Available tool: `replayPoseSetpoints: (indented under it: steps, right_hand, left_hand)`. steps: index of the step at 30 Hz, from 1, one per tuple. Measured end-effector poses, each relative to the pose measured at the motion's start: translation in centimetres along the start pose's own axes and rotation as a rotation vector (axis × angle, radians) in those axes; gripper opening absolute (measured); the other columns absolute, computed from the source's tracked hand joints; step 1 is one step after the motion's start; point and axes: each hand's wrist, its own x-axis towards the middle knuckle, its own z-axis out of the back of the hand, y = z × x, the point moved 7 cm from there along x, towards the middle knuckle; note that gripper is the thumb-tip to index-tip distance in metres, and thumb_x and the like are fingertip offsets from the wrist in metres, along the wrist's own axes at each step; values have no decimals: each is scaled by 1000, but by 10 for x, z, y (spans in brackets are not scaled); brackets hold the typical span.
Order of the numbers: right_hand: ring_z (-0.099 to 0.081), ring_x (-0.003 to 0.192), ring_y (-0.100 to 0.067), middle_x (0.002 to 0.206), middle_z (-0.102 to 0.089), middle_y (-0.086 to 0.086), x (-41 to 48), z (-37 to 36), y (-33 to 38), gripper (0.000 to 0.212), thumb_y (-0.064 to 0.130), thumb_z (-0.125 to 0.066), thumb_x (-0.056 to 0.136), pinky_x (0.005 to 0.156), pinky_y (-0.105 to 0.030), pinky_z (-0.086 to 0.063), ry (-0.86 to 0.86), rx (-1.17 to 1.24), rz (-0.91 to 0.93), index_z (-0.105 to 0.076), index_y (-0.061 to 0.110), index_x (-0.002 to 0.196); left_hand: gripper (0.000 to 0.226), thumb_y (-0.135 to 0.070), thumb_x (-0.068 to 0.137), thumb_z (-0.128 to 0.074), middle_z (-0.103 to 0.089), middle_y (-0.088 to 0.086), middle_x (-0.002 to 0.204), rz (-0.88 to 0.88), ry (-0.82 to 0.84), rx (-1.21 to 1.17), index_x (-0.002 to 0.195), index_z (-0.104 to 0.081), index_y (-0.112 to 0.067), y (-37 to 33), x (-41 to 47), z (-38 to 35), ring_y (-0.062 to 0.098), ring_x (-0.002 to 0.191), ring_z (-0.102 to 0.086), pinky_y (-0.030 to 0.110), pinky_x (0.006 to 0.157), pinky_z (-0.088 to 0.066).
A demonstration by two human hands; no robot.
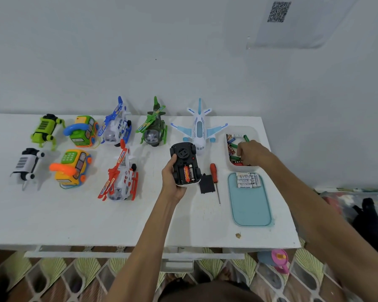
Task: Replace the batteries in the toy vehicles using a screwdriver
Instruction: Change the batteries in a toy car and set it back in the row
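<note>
Mid-swap: our left hand (172, 182) grips the opened toy car (183, 159). Right of it, our right hand (252, 152) curls in the battery bin (253, 130), grasp unclear. Next, probably, the car's two batteries (188, 172) come out.

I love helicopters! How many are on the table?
3. The blue helicopter stands in the back row, the green helicopter right of it, the red helicopter in front of the blue. None looks hidden.

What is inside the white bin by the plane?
Loose batteries, green, blue and red-black, lie in the bin. The right hand reaches in and covers the near right part; whether its fingers hold a battery cannot be seen.
</note>
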Motion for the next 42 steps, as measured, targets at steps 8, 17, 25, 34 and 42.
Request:
replayPoseSetpoints:
  steps: [8,17,25,34,42]
  right_hand:
    - [-62,91,-26,107,-64,-10,-6,-6,-5,35,25,-73,87,86,-41,-55,22,80,35,-54,17,115]
    - [-63,95,-21,113,-69,-6,-20,-5,-5,26,19,-52,99,80,-27,-48,47,201,61,-73,22,115]
    - [-59,108,-26,116,-66,-7,-19,-3,0,33,24,-45,102,92,-31,-45,146,176,0,-72,8,115]
    - [-58,97,-21,104,-65,-5,-23,-7,7,54,65,-35,101,83,-29,-39,138,227,-50,-68,22,99]
    - [-66,71,-13,99,-74,-6,-18,3,2,17,33,-75,90,63,-19,-49,17,634,-78,-75,17,97]
  left_hand:
    - [46,-37,102,-45,-70,15,111,2,7,-9,130,-62,-6,2,-4,-2,26,92,-67,38,72,-60]
    - [43,-37,102,-46,-70,14,111,1,-2,-28,126,-65,-7,4,-7,0,26,93,-68,37,74,-60]
    - [41,-36,102,-46,-71,14,109,5,2,-34,124,-65,-7,6,-10,-4,26,89,-68,37,69,-60]
    - [44,-36,101,-46,-70,14,111,-2,-3,-22,128,-63,-6,7,-11,0,26,91,-68,38,71,-60]
    - [42,-36,101,-47,-70,15,110,-2,-32,-27,125,-65,-7,8,-13,6,26,90,-68,38,72,-60]
